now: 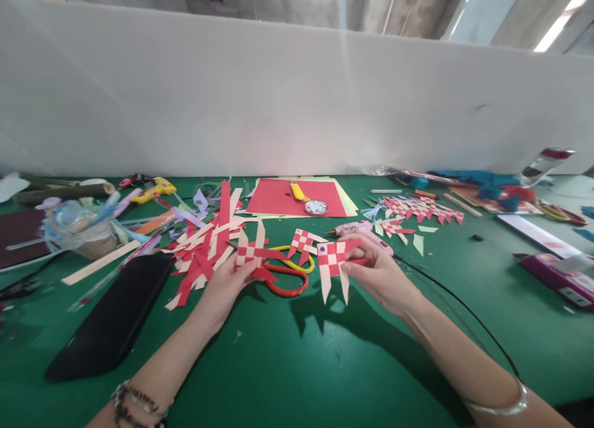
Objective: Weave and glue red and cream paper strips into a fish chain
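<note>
Between the fingers of my left hand [227,289] is a woven paper piece [249,252] in red and pale pink, with long strip ends sticking out. My right hand [378,270] pinches a woven paper fish [331,260] in the same checks, with a dark eye dot at one corner and pointed strip ends hanging down. Scissors [286,292] with orange and yellow handles lie between the hands, their blades partly hidden. Another checked paper fish [304,239] rests by the yellow handle. Behind my right hand lies a pink glue gun [359,232], its black cable running to the right.
Loose red and pink strips [204,255] pile up on the left, near a black case [116,316]. Red paper sheets [273,196] carry a round dial [316,208]. More checked fish [422,209] lie right, a purple tool [557,276] beyond. A white partition [297,100] borders the table.
</note>
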`<state>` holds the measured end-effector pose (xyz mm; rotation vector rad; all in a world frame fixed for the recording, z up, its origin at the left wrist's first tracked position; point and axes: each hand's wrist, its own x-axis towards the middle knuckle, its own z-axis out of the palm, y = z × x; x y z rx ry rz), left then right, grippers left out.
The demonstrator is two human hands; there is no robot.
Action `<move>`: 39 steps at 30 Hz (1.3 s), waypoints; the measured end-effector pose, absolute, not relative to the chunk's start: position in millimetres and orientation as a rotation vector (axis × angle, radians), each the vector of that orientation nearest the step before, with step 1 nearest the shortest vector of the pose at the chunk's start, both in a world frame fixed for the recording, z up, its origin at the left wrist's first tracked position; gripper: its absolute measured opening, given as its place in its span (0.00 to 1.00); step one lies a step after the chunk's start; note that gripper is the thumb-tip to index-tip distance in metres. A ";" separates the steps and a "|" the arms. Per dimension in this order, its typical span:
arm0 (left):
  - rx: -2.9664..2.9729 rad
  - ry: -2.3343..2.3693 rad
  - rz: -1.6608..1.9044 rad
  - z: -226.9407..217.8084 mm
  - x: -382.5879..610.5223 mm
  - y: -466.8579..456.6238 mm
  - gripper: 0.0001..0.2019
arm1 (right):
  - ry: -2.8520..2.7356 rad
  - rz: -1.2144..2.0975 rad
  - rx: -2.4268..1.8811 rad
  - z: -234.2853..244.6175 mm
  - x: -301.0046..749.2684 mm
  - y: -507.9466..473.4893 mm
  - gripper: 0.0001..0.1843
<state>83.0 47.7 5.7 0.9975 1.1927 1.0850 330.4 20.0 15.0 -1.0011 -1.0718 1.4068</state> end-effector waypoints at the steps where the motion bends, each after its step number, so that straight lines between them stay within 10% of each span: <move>1: 0.999 1.193 1.080 6.5 83.8 47.2 0.12 | -1.092 1.360 -1.020 14.3 330.8 19.8 0.19; 39: 1.428 1.183 0.718 12.4 100.8 26.7 0.11 | -1.241 1.310 -1.125 8.7 313.1 13.7 0.15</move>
